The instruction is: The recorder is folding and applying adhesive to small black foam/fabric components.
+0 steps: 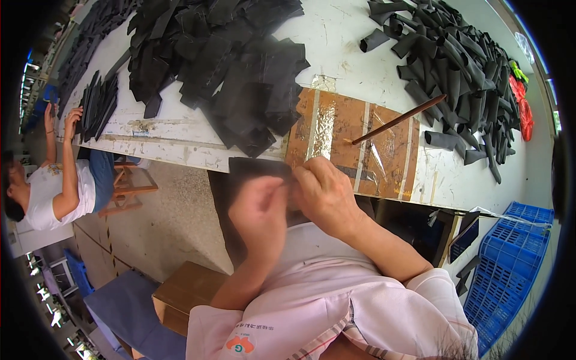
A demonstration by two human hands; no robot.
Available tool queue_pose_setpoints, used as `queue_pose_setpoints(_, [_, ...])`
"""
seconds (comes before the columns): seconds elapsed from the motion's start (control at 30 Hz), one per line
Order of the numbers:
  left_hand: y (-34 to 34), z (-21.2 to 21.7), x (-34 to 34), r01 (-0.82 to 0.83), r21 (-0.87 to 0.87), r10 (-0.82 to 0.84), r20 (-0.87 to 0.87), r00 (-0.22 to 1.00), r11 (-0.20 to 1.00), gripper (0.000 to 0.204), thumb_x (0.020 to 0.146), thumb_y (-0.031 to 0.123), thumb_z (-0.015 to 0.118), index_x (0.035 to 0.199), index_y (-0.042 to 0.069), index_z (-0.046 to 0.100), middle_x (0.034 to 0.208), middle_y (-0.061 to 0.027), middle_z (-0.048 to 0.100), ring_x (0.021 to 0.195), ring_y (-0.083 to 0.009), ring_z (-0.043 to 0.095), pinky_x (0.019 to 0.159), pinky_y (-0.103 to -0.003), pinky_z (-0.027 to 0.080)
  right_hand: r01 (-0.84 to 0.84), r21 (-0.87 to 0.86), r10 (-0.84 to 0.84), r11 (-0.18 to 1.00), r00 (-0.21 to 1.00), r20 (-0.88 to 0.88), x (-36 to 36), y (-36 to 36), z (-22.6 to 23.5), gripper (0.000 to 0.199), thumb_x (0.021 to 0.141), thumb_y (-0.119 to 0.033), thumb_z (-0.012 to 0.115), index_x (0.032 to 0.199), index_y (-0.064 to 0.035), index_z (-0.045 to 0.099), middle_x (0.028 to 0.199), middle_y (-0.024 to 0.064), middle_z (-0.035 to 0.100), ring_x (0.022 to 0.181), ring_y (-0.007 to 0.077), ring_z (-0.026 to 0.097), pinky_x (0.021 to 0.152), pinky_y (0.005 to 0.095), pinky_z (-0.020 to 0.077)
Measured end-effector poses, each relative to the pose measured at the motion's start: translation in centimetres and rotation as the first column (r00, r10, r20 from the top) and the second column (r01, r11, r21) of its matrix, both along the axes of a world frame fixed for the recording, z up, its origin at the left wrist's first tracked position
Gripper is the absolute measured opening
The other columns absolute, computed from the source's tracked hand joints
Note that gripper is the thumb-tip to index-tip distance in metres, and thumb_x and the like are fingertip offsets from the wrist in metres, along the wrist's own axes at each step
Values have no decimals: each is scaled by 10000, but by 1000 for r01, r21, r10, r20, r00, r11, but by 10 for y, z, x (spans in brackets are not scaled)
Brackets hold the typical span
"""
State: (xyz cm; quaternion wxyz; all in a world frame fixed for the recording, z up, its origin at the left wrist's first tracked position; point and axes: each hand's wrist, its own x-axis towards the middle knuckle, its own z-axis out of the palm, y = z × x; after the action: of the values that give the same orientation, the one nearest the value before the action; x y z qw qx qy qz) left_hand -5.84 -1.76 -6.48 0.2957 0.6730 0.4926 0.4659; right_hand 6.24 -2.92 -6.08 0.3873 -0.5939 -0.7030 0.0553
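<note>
Looking matte black and straight-edged, cloth (255, 167) in right fingers' (308, 178) pinch, left fingers (268, 185) blurred, grip unclear.

wearer's hands (327, 191): two; brown stick (399, 120): one; wooden stool (139, 190): one

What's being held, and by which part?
Black cloth, apparently by its right end, in the right hand; the left hand is too blurred to tell.
</note>
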Motion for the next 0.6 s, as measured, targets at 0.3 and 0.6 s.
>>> queue_pose_setpoints(0.3, [15, 10, 2, 454, -592, 81, 662, 745, 666, 181, 689, -52, 539, 863, 1, 536, 719, -24, 547, 480, -67, 440, 427, -195, 350, -529, -322, -301, 785, 127, -945, 22, -10, -2, 70, 775, -78, 593, 775, -9, 579, 651, -15, 484, 553, 72, 413, 497, 213, 341])
queue_pose_setpoints(0.6, [9, 14, 15, 376, -477, 13, 632, 775, 795, 269, 743, -113, 467, 989, -4, 471, 830, -113, 597, 417, -10, 370, 361, -144, 276, -513, -247, -215, 822, 121, -969, 26, -8, -6, 227, 863, -243, 517, 722, -66, 493, 623, -43, 419, 550, 41, 342, 486, 184, 290])
